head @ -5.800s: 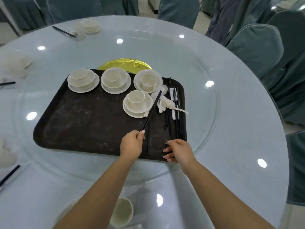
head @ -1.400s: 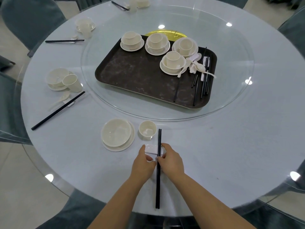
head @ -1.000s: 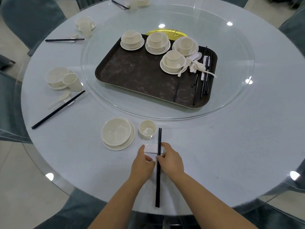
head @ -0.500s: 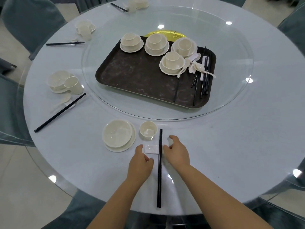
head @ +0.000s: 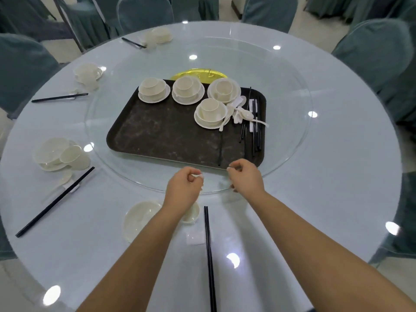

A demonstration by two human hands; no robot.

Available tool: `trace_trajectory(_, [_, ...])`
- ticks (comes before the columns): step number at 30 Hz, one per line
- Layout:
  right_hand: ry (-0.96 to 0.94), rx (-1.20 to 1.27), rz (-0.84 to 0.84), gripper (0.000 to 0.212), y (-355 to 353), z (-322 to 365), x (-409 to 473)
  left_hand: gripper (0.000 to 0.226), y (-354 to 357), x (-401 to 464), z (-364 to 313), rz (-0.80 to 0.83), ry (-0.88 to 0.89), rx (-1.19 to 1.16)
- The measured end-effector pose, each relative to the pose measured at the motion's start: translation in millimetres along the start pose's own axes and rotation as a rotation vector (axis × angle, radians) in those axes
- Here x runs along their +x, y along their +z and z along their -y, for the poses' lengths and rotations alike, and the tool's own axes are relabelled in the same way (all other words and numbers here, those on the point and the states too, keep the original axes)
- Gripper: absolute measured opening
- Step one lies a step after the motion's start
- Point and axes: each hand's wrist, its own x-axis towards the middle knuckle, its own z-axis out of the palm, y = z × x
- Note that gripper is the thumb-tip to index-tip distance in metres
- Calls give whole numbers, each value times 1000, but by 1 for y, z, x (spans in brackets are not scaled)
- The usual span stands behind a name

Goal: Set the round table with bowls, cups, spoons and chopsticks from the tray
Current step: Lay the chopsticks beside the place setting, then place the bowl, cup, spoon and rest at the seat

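Observation:
A dark brown tray (head: pixel 157 140) sits on the glass turntable (head: pixel 299 143). On it stand several stacked sets of white bowl, cup and saucer (head: pixel 210 111), with white spoons (head: pixel 242 111) and black chopsticks (head: pixel 254 131) at its right end. One lone chopstick (head: pixel 220 149) lies near the tray's front edge. My left hand (head: pixel 184 188) and my right hand (head: pixel 246 176) hover over the turntable's near rim, fingers curled, holding nothing. Below them lies a laid setting: bowl on saucer (head: pixel 140 218), a cup (head: pixel 191 215) partly hidden by my left forearm, a white rest (head: pixel 194 238) and a chopstick pair (head: pixel 209 255).
Laid settings line the left side of the round table: one (head: pixel 56 154) with chopsticks (head: pixel 54 202), another (head: pixel 87 74), and one at the far edge (head: pixel 157 34). A gold disc (head: pixel 198 75) shows behind the tray. Teal-covered chairs (head: pixel 371 50) ring the table.
Both hands have let go of the white rest and the chopstick pair and moved forward to the turntable's near rim. The view has tilted up toward the tray.

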Motion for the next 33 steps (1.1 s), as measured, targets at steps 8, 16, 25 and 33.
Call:
trace_trajectory(8, [42, 9, 54, 8, -13, 6, 55, 7, 30, 90, -26, 84, -31, 128])
trace_trajectory(16, [58, 18, 92, 8, -14, 9, 114, 16, 69, 169, -41, -4, -141, 38])
trace_trajectory(25, [54, -5, 114, 40, 10, 14, 154, 30, 99, 209, -35, -129, -189, 53])
trace_trajectory(33, [89, 21, 143, 44, 15, 10, 164, 21, 118, 224, -41, -171, -337, -36])
